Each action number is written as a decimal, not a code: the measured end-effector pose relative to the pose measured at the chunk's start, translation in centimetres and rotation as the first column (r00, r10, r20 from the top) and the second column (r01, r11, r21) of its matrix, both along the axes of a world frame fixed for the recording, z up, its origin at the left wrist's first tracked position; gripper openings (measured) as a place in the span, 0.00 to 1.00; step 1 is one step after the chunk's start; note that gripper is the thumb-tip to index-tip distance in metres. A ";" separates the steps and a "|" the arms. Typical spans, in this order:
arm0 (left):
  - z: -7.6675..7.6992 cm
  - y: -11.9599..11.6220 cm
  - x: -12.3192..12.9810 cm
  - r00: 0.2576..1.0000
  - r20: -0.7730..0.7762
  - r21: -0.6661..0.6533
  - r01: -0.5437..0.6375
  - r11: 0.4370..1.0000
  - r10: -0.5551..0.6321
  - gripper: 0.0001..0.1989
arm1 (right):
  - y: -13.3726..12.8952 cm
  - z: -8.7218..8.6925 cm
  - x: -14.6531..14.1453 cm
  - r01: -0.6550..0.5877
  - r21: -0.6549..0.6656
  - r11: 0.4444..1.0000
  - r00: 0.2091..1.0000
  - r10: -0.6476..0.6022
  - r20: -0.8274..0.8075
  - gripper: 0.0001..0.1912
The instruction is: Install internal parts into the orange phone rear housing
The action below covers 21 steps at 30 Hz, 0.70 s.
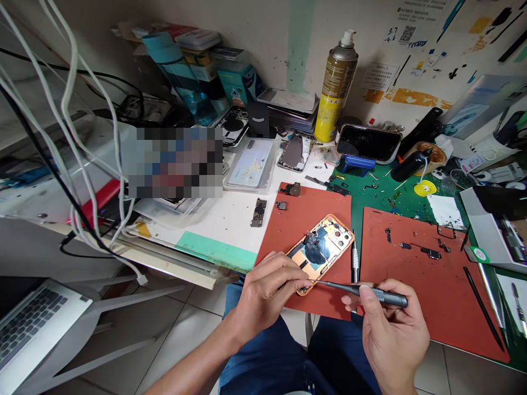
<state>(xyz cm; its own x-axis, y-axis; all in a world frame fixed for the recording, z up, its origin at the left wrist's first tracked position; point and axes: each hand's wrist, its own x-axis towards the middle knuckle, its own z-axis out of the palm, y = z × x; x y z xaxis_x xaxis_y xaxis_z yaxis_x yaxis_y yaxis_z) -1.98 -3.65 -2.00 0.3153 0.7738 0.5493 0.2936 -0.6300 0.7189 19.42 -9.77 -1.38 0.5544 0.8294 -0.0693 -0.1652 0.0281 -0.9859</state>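
Observation:
My right hand (391,334) grips a dark grey screwdriver (382,295), its thin shaft pointing left. The tip meets the fingertips of my left hand (274,280), whose thumb and index finger are pinched together. Whatever lies between those fingertips is too small to make out. Just beneath is an orange-framed phone housing (329,249), lying tilted on the red mat (325,206) with its inside facing up. My left hand covers its lower left end. Camera openings show at its upper right corner, and a dark flex part (312,240) sits over the inside.
Small phone parts (430,252) lie on a second red mat (411,296) at right, near a black stick tool (481,307). A circuit board (258,213) sits left. Behind stand a yellow spray can (329,109) and a propped phone (368,144). White cables (74,99) hang at left.

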 end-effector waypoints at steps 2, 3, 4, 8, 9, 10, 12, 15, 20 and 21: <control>0.0 0.0 0.0 1.000 0.000 0.001 -0.005 1.000 0.005 0.08 | 0.0 0.0 0.0 -0.003 0.002 1.000 1.000 0.003 0.008 0.22; 0.0 -0.1 0.0 1.000 0.000 0.000 -0.008 1.000 0.008 0.08 | 0.0 0.0 0.0 -0.003 0.004 1.000 1.000 0.003 0.011 0.22; 0.0 -0.1 0.0 1.000 0.000 -0.003 -0.009 1.000 0.009 0.09 | 0.0 -0.1 0.0 -0.002 0.006 1.000 1.000 0.002 0.014 0.22; 0.1 -0.2 0.0 1.000 0.001 -0.011 -0.010 1.000 0.010 0.11 | 0.0 -0.1 0.0 0.006 0.009 1.000 1.000 -0.006 0.024 0.22; 0.2 -0.2 0.0 1.000 0.000 -0.012 -0.009 1.000 0.009 0.11 | 0.0 -0.1 0.0 0.005 0.010 1.000 1.000 -0.006 0.027 0.22; 0.2 -0.2 0.0 1.000 -0.001 -0.012 -0.009 1.000 0.009 0.11 | 0.0 -0.1 0.0 0.003 0.012 1.000 1.000 -0.004 0.030 0.21; 0.3 -0.1 0.0 1.000 -0.005 -0.014 -0.007 1.000 0.006 0.10 | 0.0 -0.2 0.0 -0.001 0.016 1.000 0.999 0.000 0.034 0.21; 0.3 -0.1 0.0 1.000 -0.007 -0.016 -0.011 1.000 0.011 0.10 | 0.0 -0.2 0.0 -0.004 0.021 1.000 0.999 0.003 0.032 0.20; 0.1 -0.1 0.0 1.000 -0.008 -0.002 -0.026 1.000 0.026 0.09 | -0.1 0.0 0.0 0.010 0.008 1.000 1.000 -0.010 0.025 0.22; 0.1 -0.1 0.0 1.000 -0.008 0.000 -0.026 1.000 0.026 0.09 | -0.1 0.0 0.0 0.011 0.003 1.000 1.000 -0.011 0.025 0.22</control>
